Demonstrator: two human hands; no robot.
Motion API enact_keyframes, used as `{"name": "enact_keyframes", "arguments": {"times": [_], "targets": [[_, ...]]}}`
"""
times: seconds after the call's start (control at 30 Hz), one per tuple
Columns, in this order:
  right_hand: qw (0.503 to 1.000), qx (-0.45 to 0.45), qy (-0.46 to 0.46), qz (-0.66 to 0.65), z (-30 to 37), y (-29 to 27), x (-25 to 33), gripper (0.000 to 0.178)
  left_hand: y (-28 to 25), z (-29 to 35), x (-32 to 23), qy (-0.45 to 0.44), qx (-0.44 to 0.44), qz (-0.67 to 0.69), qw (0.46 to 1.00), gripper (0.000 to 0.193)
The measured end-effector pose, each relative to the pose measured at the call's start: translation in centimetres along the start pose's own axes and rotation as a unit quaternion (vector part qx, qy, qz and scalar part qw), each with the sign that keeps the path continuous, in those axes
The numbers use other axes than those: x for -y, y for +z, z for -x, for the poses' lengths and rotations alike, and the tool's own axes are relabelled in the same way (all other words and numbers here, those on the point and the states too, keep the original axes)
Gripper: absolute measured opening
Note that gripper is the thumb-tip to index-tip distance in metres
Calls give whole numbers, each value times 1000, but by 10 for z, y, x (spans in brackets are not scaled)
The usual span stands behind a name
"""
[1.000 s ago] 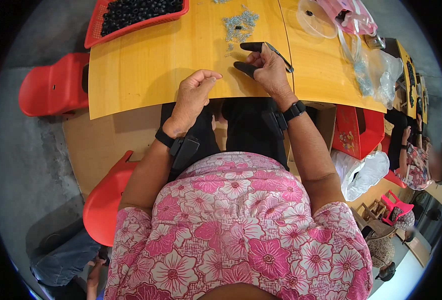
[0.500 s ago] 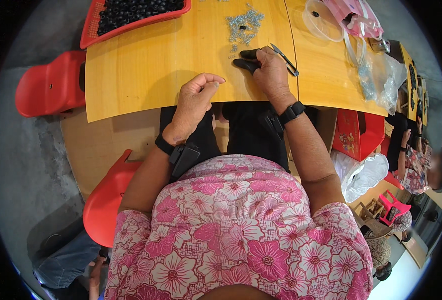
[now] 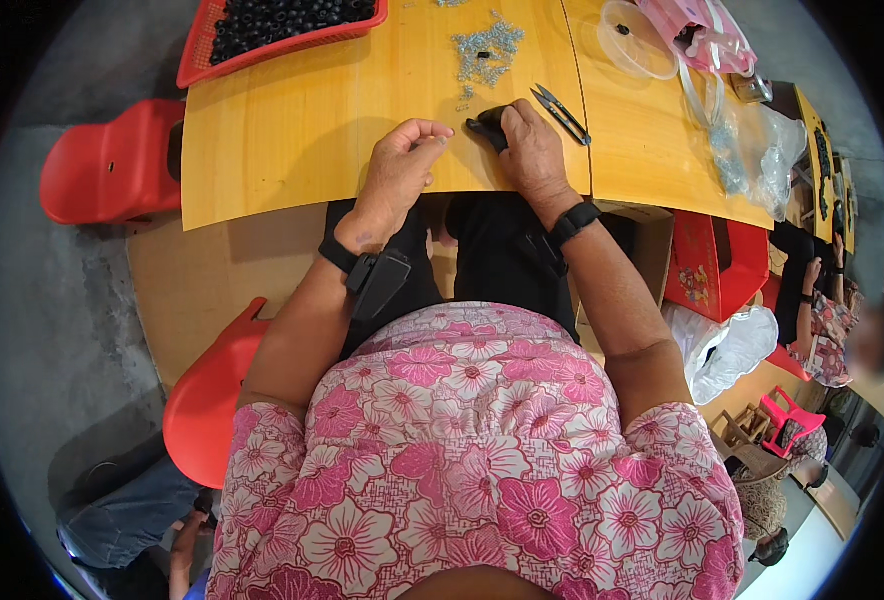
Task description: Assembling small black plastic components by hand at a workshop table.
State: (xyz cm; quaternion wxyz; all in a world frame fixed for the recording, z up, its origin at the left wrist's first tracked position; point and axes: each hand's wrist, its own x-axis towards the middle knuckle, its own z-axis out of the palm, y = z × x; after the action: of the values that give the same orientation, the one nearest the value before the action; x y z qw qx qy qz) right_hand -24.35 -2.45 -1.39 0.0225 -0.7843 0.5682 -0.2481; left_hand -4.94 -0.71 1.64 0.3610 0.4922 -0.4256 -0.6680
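My left hand [image 3: 397, 175] is just above the near part of the yellow table [image 3: 302, 140], its thumb and forefinger closed in a pinch. Whatever is between those fingertips is too small to make out. To its right, my right hand [image 3: 534, 150] points away from me with black covers [image 3: 488, 127] on its thumb and forefinger. These covered tips are pressed together, and what they hold, if anything, is hidden. Beside that hand lie black thread snips [image 3: 562, 115]. Beyond it is a scatter of small clear pieces [image 3: 492, 50] with a little black piece [image 3: 483, 55] among them.
A red basket [image 3: 297, 50] of black ring-shaped pieces stands at the far left. At the far right are a clear round tub [image 3: 612, 45], a pink bag [image 3: 702, 30] and a clear plastic bag [image 3: 774, 150]. Red chairs [image 3: 102, 165] stand left; other people sit farther off.
My right hand has drawn slightly toward me, away from the clear pieces, and its black-covered fingertips have come together. My left hand stays pinched and has risen slightly in the view.
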Motion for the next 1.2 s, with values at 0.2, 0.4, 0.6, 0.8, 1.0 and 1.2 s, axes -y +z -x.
{"name": "enact_keyframes", "arguments": {"times": [0.2,0.4,0.6,0.8,1.0,1.2], "targets": [[998,-22,14,-58,5,5,-6,21,0,-24,15,50,-17,-88,995,23],[982,-60,16,-179,8,0,-10,31,8,-42,17,173,-31,-179,968,28],[967,-72,0,-243,4,-7,-3,31,3,-38,1,-62,52,-2,997,23],[957,-40,-20,-288,1,-21,4,28,-4,-34,-6,-99,128,121,979,18],[946,15,-1,-325,0,-11,2,40,-6,-33,-7,-125,107,148,975,17],[934,17,-7,-357,-6,-12,11,18,-24,-42,-5,-158,179,206,949,13]]}}
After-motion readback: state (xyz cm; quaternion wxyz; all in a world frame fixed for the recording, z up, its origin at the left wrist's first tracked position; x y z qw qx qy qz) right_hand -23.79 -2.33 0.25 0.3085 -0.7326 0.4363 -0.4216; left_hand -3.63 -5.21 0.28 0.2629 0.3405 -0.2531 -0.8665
